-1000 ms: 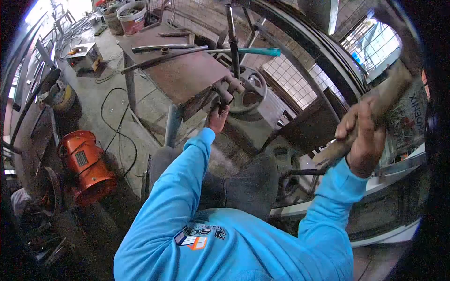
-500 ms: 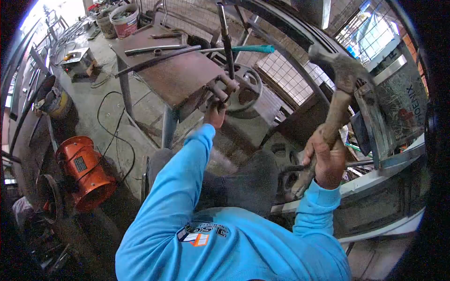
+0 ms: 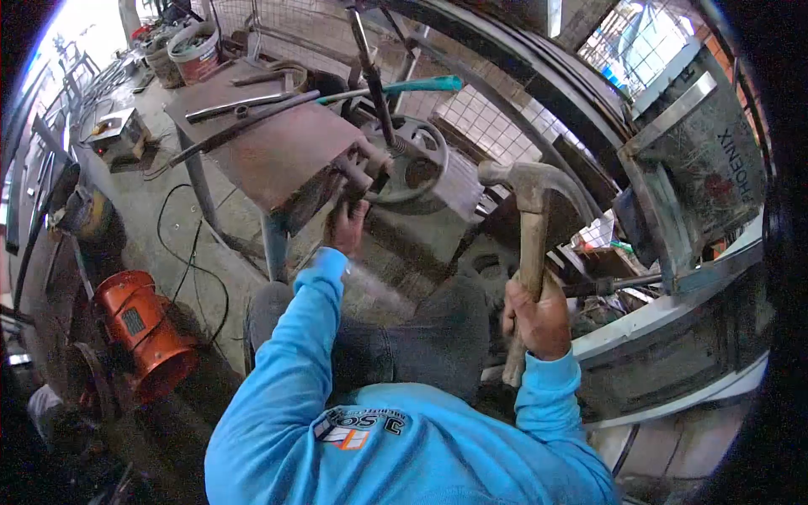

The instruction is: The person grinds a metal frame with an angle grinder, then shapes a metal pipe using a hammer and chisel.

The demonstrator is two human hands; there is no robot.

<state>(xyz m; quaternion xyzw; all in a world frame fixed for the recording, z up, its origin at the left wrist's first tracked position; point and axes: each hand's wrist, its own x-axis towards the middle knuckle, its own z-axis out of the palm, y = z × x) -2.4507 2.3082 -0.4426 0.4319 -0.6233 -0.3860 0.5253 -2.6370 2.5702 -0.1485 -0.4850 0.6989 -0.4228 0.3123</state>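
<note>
Our right hand (image 3: 539,320) is clamped on the claw hammer (image 3: 531,231), head up above it. Our left hand (image 3: 345,225), well apart, grips the metal fitting (image 3: 364,164) at the steel table (image 3: 269,151) edge. We reckon a glancing blow there could smash those left fingers.

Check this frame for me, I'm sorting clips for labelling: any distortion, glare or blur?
Head view: heavy fisheye bending, black corners; daylight washes out the top left; the hammer in the right hand looks fairly sharp; the left hand at the table is shaded.

"PHOENIX" on grey metal panel (image 3: 711,168), rt; shirt logo (image 3: 358,425) only partly legible.
</note>
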